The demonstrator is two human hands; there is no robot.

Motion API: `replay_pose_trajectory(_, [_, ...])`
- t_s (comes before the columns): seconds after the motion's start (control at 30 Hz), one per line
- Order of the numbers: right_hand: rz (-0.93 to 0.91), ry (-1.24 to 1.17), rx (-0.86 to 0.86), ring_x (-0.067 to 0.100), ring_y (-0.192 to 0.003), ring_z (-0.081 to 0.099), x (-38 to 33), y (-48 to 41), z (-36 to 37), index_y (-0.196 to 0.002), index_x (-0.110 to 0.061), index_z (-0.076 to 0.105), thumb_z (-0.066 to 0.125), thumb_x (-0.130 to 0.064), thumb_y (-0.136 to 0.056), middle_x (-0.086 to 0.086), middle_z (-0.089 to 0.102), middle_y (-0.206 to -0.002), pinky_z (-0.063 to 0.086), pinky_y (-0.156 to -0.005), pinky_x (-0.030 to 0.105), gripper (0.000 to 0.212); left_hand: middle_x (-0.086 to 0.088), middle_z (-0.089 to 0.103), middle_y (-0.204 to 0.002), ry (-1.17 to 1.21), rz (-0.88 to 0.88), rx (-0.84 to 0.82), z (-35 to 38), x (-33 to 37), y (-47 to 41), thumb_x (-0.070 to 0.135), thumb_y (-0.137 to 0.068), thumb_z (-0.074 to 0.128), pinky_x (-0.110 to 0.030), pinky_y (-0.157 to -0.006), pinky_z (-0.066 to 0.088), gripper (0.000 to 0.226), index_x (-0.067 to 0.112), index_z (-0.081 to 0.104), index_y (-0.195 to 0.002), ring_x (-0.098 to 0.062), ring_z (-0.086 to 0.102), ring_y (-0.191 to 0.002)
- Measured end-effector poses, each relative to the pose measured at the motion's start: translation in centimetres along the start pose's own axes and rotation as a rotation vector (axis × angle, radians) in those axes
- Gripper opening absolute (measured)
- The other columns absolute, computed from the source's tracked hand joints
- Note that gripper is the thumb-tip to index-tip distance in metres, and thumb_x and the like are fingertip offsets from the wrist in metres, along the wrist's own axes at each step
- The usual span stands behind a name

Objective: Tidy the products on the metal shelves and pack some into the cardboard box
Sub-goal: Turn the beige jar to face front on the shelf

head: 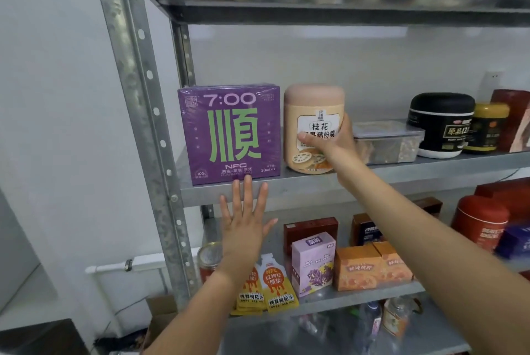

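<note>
Purple box "7:00 NFC" beside jar

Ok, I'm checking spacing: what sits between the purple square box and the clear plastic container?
In the head view, only the peach round lidded jar, gripped by the right hand.

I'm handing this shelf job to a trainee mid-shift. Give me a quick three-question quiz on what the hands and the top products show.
1. Which hand grips the peach jar?
2. True or false: the left hand is open, holding nothing.
3. What stands just left of the jar on its shelf? A. purple box B. black jar C. red tin
Key: 1. the right hand; 2. true; 3. A
</note>
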State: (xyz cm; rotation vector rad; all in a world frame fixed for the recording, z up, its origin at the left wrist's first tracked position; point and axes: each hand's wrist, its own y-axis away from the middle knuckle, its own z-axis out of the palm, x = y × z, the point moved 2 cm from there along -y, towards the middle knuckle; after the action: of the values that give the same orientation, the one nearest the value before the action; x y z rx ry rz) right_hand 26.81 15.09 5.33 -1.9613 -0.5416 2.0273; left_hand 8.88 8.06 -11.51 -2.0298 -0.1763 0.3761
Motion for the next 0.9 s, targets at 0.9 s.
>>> replay_pose_trajectory(0.9, [-0.425,0.515,-0.046,0.008,-0.104,0.052,-4.8,-5.0,0.5,-0.114,-0.021,0.065,0.076,-0.040,-0.080,0.000,0.057,-0.120,0.044,-0.089,0.021,0.041,-0.025,-0.013,-0.160,-0.116,0.032,0.184,1.9,0.3,0.0,0.061,-0.095,0.033,-0.058,-0.118,-0.005,0.089,0.011,-0.008,-0.155,-0.042,-0.011,-0.148])
